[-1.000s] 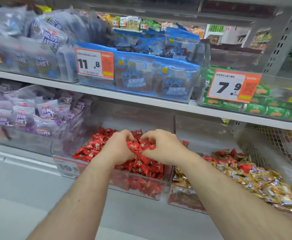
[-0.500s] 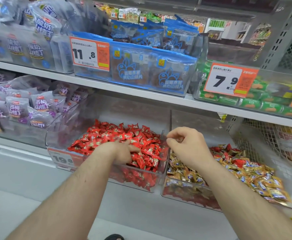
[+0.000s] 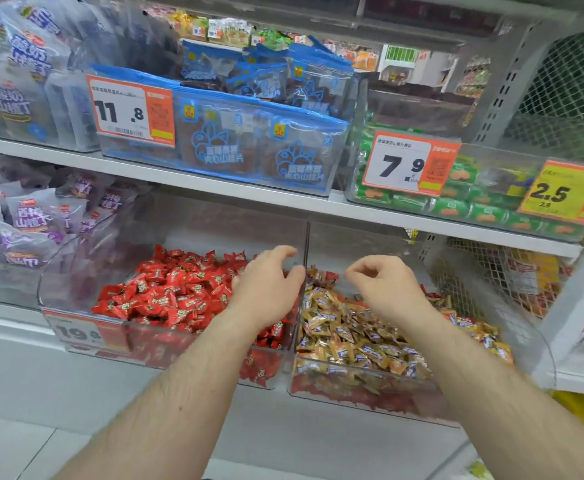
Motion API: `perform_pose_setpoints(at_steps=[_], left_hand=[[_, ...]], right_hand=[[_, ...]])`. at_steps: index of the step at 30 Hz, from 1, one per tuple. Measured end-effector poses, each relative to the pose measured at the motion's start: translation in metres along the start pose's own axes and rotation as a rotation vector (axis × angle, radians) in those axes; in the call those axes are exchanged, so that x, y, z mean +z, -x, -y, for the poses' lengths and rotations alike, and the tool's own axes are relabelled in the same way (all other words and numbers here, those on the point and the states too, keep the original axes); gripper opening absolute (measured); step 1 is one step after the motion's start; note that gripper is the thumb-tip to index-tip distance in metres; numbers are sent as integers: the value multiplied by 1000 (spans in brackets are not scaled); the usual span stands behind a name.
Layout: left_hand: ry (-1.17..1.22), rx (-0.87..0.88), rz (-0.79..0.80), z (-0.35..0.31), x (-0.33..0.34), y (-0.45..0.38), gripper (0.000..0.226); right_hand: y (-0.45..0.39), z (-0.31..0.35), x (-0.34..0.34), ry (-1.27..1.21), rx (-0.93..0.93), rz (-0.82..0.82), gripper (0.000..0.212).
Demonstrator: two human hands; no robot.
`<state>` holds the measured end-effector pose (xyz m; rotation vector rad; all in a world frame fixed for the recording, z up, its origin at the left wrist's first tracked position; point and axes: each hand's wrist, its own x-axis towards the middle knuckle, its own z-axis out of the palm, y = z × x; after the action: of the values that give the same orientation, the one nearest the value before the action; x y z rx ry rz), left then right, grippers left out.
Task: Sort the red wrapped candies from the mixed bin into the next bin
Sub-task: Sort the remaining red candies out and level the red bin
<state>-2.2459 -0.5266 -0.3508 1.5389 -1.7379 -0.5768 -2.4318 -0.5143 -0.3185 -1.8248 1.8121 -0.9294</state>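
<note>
1. Left hand (image 3: 266, 289): sitting at centre frame above the right end of the red bin (image 3: 86, 289), beside the clear divider wall (image 3: 306, 251); fingers (image 3: 280, 252) loosely curled, holding nothing visible.
2. Right hand (image 3: 384, 289): hovering right of centre over the mixed bin (image 3: 352, 393); fingers curling inward toward the thumb; whether they are pinching a candy cannot be told.
3. Red wrapped candies (image 3: 172, 289): lying heaped in the red bin at centre left; a few more showing among the gold candies (image 3: 349, 337) at the back and far right of the mixed bin.
4. Price tags, upper shelf: "11.8" tag (image 3: 131, 112) hanging at upper left; "7.9" tag (image 3: 410, 164) at upper right.
5. Blue packets (image 3: 259, 147): standing in a clear bin at upper centre.
6. Purple packets (image 3: 34, 223): piling up at the left edge.
</note>
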Motion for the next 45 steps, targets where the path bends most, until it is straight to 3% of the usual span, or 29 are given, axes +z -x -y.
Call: perform_pose_setpoints(at_steps=[3, 7, 14, 17, 22, 25, 28, 33, 37, 40, 42, 45], left_hand=[[209, -121, -3, -16, 22, 1, 58], [259, -238, -65, -20, 44, -2, 62], [284, -365, -95, -13, 57, -15, 59], [276, -358, -105, -11, 59, -16, 58], [259, -336, -95, -8, 59, -15, 53], [245, -331, -96, -10, 59, -15, 51], [230, -333, -108, -13, 57, -13, 51], [225, -320, -100, -16, 54, -11, 55], [221, -314, -99, -18, 52, -10, 54], [210, -307, -109, -19, 50, -8, 55], [115, -277, -138, -21, 49, -6, 58], [-191, -121, -247, -32, 46, 3, 59]], right_hand=[[-29, -32, -8, -35, 192, 61, 21], [-67, -54, -4, 50, 312, 249, 29], [-120, -48, 35, 429, 63, 522, 49], [-128, -50, 49, 609, 29, 640, 29], [-131, -69, 30, 607, 448, 875, 75], [-126, -71, 15, 557, 555, 933, 52], [-127, -77, 16, 446, 526, 937, 32], [-119, -78, 16, 262, 541, 948, 26], [-108, -68, 4, 254, 461, 898, 31], [-94, -61, -5, 368, 270, 790, 46], [-81, -56, -16, 414, 135, 725, 47], [-58, -55, -35, 417, 38, 659, 31]])
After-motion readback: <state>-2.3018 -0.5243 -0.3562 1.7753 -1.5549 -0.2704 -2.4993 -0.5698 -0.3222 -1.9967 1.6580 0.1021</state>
